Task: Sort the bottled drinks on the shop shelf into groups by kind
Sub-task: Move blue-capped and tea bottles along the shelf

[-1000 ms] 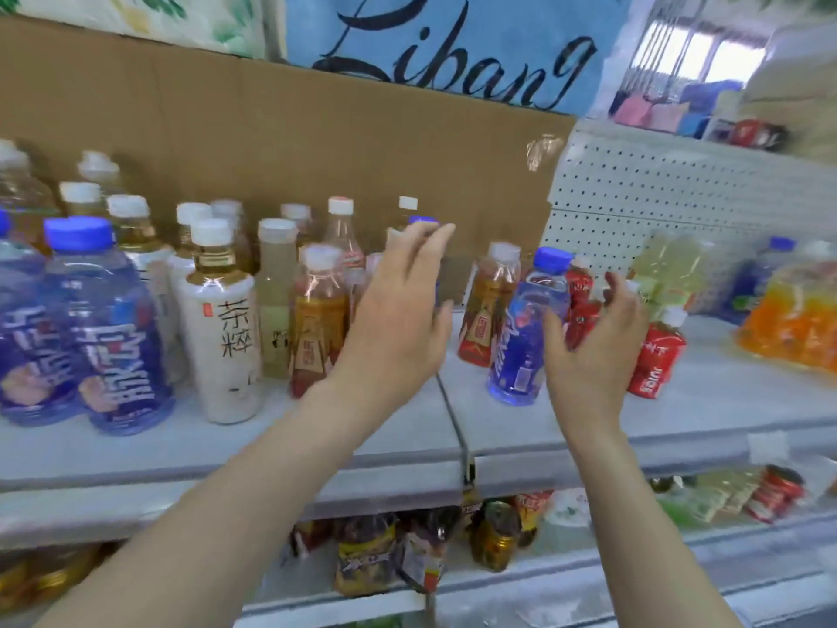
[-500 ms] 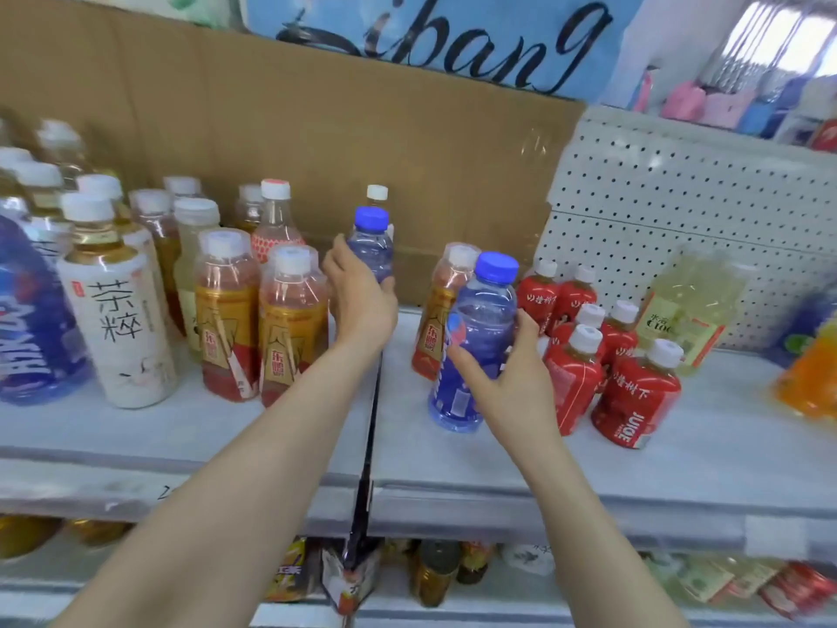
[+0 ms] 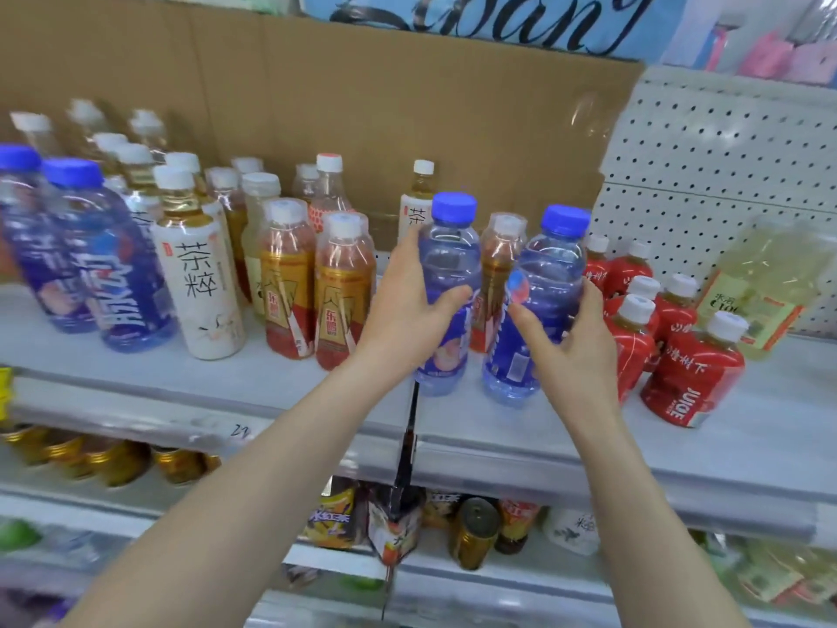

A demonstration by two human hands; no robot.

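Each hand holds one small blue-capped bottle, at the middle of the shelf [image 3: 317,392].

The left hand [image 3: 407,310] is wrapped around the body of the left blue bottle [image 3: 448,260], thumb in front and fingers behind; the right hand [image 3: 570,351] grips the right blue bottle [image 3: 550,274] in the same way from its right side. Both bottles are upright, near the front edge, with their bases low at the shelf; whether they rest on it I cannot tell. An amber bottle [image 3: 498,260] stands just behind, between them. To the right is a group of red juice bottles [image 3: 693,378], and further right a pale yellow bottle [image 3: 765,283]. To the left stand two gold-label bottles [image 3: 312,283], a white tea bottle [image 3: 199,283] and big blue bottles [image 3: 113,274]. A cardboard sheet [image 3: 362,106] is at the far back.
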